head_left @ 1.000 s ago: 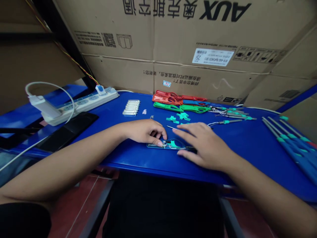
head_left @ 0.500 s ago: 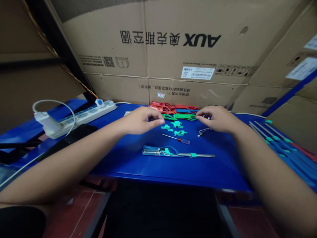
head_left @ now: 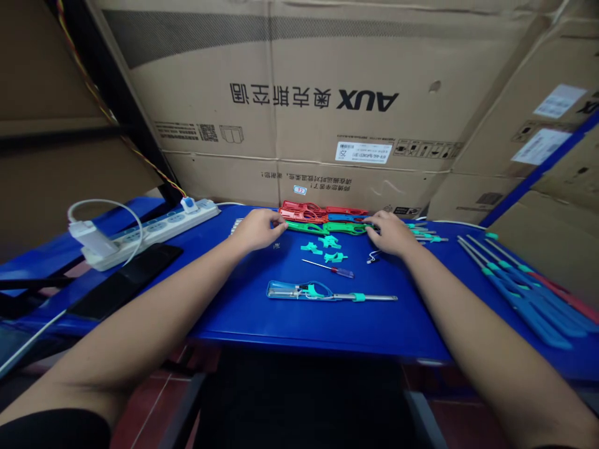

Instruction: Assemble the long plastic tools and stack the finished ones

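A row of red [head_left: 304, 207], blue [head_left: 347, 218] and green [head_left: 344, 228] plastic handle halves lies along the back of the blue table. My left hand [head_left: 259, 229] is at the row's left end, thumb and forefinger slightly apart. At the right end is my right hand [head_left: 389, 232], fingers apart and fingertips close to the blue and green halves; whether they press on them I cannot tell. Several mint-green plastic pieces [head_left: 330, 242] lie in front. Nearer me are a screwdriver [head_left: 344, 272] and an opened blue lighter [head_left: 299, 290] with its metal tube.
At left stand a white power strip [head_left: 163, 224] with a plugged-in charger [head_left: 93, 240] and a black phone-like slab [head_left: 126, 280]. Several long blue-handled lighters [head_left: 528, 299] lie at right. A small wired part [head_left: 372, 257] sits beside my right hand. A cardboard wall [head_left: 299, 131] closes the back.
Both hands have come down to the ends of the row of handle halves, my left one moving slightly left. The camera view has tilted up a little. The lighter and screwdriver stay put.
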Demonstrator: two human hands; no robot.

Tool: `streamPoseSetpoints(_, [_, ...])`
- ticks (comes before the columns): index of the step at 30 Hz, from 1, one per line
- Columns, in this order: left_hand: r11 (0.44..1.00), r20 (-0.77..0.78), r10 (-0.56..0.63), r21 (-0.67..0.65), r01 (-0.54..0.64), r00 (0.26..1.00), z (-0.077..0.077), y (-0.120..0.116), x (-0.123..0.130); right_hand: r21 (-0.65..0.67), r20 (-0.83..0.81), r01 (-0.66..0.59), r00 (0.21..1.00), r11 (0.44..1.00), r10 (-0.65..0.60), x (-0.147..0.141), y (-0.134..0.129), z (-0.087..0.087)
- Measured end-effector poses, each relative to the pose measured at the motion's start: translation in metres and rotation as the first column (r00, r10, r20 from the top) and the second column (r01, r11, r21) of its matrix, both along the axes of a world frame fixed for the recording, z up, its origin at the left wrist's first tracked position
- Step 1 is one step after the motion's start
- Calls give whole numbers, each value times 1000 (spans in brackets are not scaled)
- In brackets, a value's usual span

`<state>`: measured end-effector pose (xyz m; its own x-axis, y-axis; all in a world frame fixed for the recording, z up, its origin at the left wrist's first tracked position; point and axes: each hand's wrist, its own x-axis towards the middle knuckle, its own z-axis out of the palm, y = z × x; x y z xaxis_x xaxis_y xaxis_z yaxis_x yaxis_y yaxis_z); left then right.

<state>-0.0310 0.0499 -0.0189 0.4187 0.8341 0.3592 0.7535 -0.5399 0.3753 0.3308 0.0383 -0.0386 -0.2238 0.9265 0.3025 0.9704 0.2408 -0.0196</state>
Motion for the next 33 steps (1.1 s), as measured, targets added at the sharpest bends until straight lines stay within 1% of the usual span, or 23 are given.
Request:
streamPoseSetpoints(4, [1000,2,-10,6,10,1000,1,-2,1,30,-9,59,998,998,-59,-5,16,4])
streamPoseSetpoints(10, [1000,-3,-17,5,17,1000,2,-5,3,-78,-23,27,999,997,-29,-6,43,12])
streamPoseSetpoints(14, [999,-2,-31,29,31,1000,2,-3,3,-98,-53,19,998,995,-24,-6,47,14])
streamPoseSetpoints(17, [992,23,-69,108,67,997,4,-6,4,-37,-93,19,995,999,-23,-9,40,23])
streamPoseSetpoints(19, [971,32,-91,227,82,995,7,-14,7,30,-126,26,992,999,-22,-16,29,35])
streamPoseSetpoints(21, [927,0,-99,365,92,995,12,-26,13,71,-167,2,986,997,10,-31,10,46])
streamPoseSetpoints(22, [903,-35,-100,418,105,994,15,-33,16,70,-194,-40,979,997,53,-42,-2,50])
streamPoseSetpoints(24, [872,-128,-115,462,162,985,19,-45,22,75,-334,-167,925,983,182,-66,-27,53])
streamPoseSetpoints(25, [873,-182,-135,444,204,974,20,-50,25,68,-397,-224,888,972,232,-79,-40,52])
streamPoseSetpoints(26, [885,-236,-151,400,237,960,21,-54,27,42,-462,-278,846,960,266,-90,-51,50])
streamPoseSetpoints(27, [904,-282,-166,340,260,945,21,-56,28,3,-504,-325,817,946,282,-100,-60,47])
streamPoseSetpoints(29, [935,-339,-222,190,298,914,22,-57,27,3,-529,-364,790,931,310,-111,-73,39])
streamPoseSetpoints(31, [938,-335,-303,64,342,892,22,-55,24,36,-463,-456,781,889,420,-112,-79,33])
streamPoseSetpoints(33, [918,-310,-382,-16,397,871,23,-54,21,39,-354,-557,768,829,533,-109,-80,30])
